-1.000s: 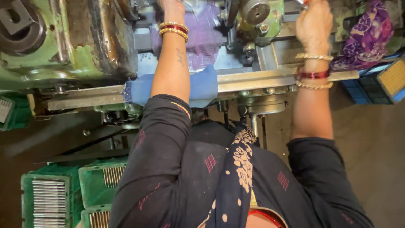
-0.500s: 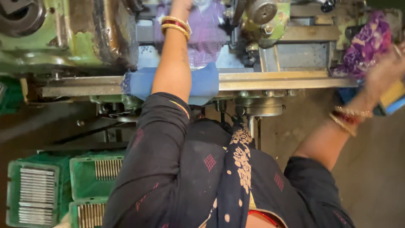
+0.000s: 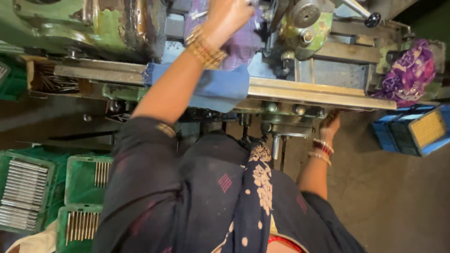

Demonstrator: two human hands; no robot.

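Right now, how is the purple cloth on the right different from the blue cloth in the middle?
The purple patterned cloth is bunched into a lump at the right end of the lathe, while the blue cloth lies spread flat and hangs over the front rail. The purple one has a light pattern; the blue one is plain. The left arm reaches across the blue cloth, but no hand is near the purple one. Both rest on the machine.

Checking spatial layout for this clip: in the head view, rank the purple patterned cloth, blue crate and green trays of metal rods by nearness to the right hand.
From the right hand:
1. Purple patterned cloth, up on the machine's end.
2. Blue crate, beside it on the floor; nearly tied with the cloth.
3. Green trays of metal rods, far opposite side.
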